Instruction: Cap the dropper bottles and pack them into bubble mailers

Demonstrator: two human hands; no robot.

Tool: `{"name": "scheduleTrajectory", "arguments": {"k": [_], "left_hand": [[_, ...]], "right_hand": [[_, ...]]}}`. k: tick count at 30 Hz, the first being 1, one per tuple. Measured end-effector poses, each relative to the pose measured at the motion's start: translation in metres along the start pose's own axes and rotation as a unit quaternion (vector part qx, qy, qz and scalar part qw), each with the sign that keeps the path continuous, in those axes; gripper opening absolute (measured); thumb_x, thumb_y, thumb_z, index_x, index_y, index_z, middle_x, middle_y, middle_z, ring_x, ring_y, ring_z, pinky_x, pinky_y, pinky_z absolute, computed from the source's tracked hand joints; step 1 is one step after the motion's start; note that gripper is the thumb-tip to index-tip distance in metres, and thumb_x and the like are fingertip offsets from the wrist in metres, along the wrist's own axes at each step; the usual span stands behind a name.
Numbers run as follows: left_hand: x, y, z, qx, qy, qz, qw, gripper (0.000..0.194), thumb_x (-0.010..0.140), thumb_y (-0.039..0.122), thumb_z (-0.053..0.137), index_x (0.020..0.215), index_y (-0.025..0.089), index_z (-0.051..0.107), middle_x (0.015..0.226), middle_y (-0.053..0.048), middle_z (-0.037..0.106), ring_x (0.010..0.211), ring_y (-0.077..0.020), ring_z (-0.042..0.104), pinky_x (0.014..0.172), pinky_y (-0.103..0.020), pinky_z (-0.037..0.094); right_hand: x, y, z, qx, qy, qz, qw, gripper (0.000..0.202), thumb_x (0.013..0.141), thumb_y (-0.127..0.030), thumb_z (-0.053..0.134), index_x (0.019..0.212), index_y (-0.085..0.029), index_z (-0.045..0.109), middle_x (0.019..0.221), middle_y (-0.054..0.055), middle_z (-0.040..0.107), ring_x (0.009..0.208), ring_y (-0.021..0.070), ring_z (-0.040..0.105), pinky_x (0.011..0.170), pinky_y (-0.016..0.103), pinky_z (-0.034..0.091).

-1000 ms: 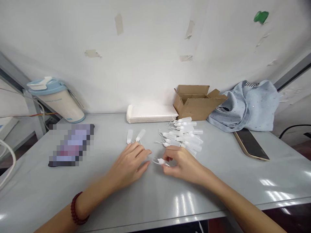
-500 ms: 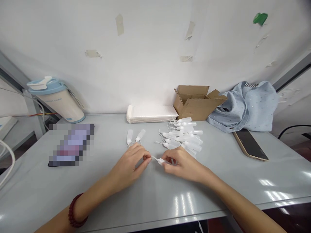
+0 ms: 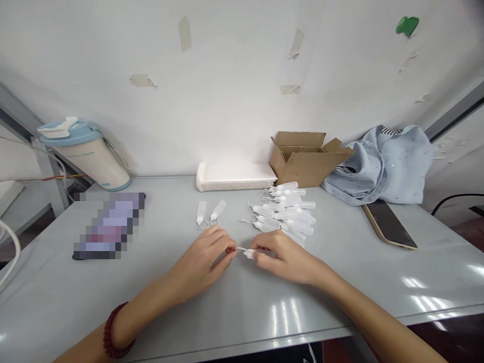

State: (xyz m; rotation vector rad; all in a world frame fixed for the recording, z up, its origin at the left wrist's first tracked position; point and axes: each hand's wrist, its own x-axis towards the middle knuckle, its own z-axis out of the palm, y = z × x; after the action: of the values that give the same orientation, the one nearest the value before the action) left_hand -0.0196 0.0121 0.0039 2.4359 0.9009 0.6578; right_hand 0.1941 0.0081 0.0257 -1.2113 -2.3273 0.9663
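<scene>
Near the middle of the grey table, my left hand (image 3: 206, 257) pinches the end of a thin white cord (image 3: 241, 248). The cord runs to the white tip of a small bottle (image 3: 248, 253), which my right hand (image 3: 285, 256) grips between thumb and fingers. Most of that bottle's body is hidden by the right hand. Just behind the right hand lies a pile of several translucent bottles (image 3: 298, 214) with white cords. Two more bottles, one upright in view (image 3: 201, 212) and one slanted (image 3: 218, 210), lie behind my left hand.
A stack of white padded sheets (image 3: 236, 177) and an open cardboard box (image 3: 302, 164) stand against the wall. At the left are a tumbler (image 3: 93, 156) and a blurred phone (image 3: 113, 224); at the right, a blue cloth bag (image 3: 397, 166) and another phone (image 3: 391, 227).
The cord between my hands now bends in a slight arc, and the held bottle's tip has shifted slightly. Both hands keep their holds. The camera view has moved a little.
</scene>
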Motion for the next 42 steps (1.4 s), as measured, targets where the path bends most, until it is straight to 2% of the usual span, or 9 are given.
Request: {"name": "scheduleTrajectory", "arguments": {"k": [8, 18, 22, 37, 42], "left_hand": [[0.0, 0.004, -0.001, -0.042, -0.006, -0.023, 0.999, 0.013, 0.093, 0.015, 0.042, 0.085, 0.018, 0.052, 0.084, -0.001, 0.055, 0.081, -0.0152, 0.047, 0.075, -0.029, 0.04], [0.0, 0.014, -0.011, -0.11, -0.021, -0.114, 0.987, 0.017, 0.093, 0.024, 0.042, 0.084, 0.02, 0.056, 0.083, 0.001, 0.059, 0.079, -0.0137, 0.053, 0.071, -0.025, 0.042], [0.001, 0.017, -0.013, -0.113, -0.027, -0.131, 0.985, 0.019, 0.093, 0.026, 0.041, 0.083, 0.021, 0.057, 0.082, 0.001, 0.059, 0.078, -0.0139, 0.054, 0.068, -0.024, 0.042], [0.0, 0.016, -0.012, -0.111, -0.017, -0.119, 0.986, 0.018, 0.092, 0.026, 0.043, 0.082, 0.021, 0.056, 0.081, 0.0, 0.059, 0.078, -0.0146, 0.054, 0.07, -0.025, 0.044], [-0.001, 0.012, -0.007, -0.069, 0.002, -0.061, 0.996, 0.016, 0.093, 0.02, 0.041, 0.084, 0.02, 0.054, 0.081, -0.001, 0.057, 0.079, -0.0151, 0.051, 0.072, -0.028, 0.043]], "right_hand": [[-0.001, 0.0, -0.001, 0.023, 0.014, 0.001, 1.0, 0.017, 0.082, -0.013, 0.047, 0.076, -0.013, 0.062, 0.072, 0.002, 0.061, 0.067, 0.0131, 0.053, 0.062, 0.024, 0.037], [-0.003, -0.002, -0.004, 0.103, 0.045, 0.012, 0.994, 0.018, 0.083, -0.017, 0.046, 0.072, -0.014, 0.061, 0.066, -0.001, 0.054, 0.06, 0.0102, 0.046, 0.056, 0.022, 0.032], [-0.004, -0.003, -0.003, 0.114, 0.041, 0.014, 0.993, 0.017, 0.082, -0.016, 0.047, 0.073, -0.014, 0.061, 0.066, -0.002, 0.053, 0.06, 0.0099, 0.046, 0.056, 0.022, 0.032], [-0.003, -0.004, -0.005, 0.131, 0.021, 0.022, 0.991, 0.017, 0.083, -0.016, 0.047, 0.073, -0.014, 0.061, 0.065, -0.002, 0.052, 0.061, 0.0094, 0.046, 0.057, 0.021, 0.033], [-0.003, -0.006, -0.007, 0.114, 0.016, 0.025, 0.993, 0.017, 0.083, -0.015, 0.048, 0.073, -0.014, 0.062, 0.066, -0.002, 0.055, 0.062, 0.0105, 0.048, 0.058, 0.022, 0.034]]}}
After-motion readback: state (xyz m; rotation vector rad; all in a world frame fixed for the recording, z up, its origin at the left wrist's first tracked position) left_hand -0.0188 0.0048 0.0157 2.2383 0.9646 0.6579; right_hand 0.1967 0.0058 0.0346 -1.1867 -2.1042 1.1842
